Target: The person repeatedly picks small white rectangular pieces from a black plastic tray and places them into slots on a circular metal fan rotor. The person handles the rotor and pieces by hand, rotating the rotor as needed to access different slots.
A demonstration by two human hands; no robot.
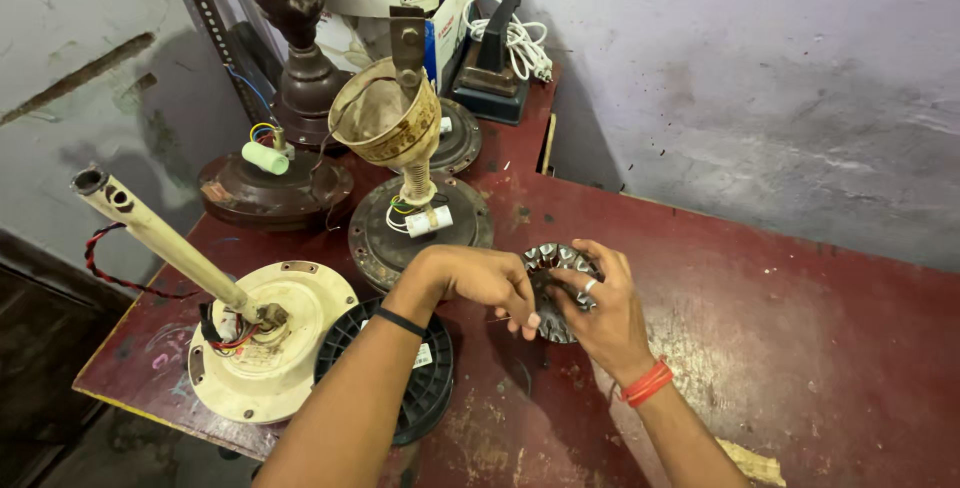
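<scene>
My left hand (490, 283) and right hand (600, 308) both pinch the round grey slotted metal stator core (556, 278) (held on edge) between them, just above the worn red wooden table (800, 348).

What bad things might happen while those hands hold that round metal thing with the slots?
The slotted metal ring looks thin-edged, so it might nick the left hand or right hand pinching it. It seems held up off the red table, so a slip could drop it. The left forearm lies over the black ribbed disc at the table's near edge, so a nudge might push it off.
</scene>
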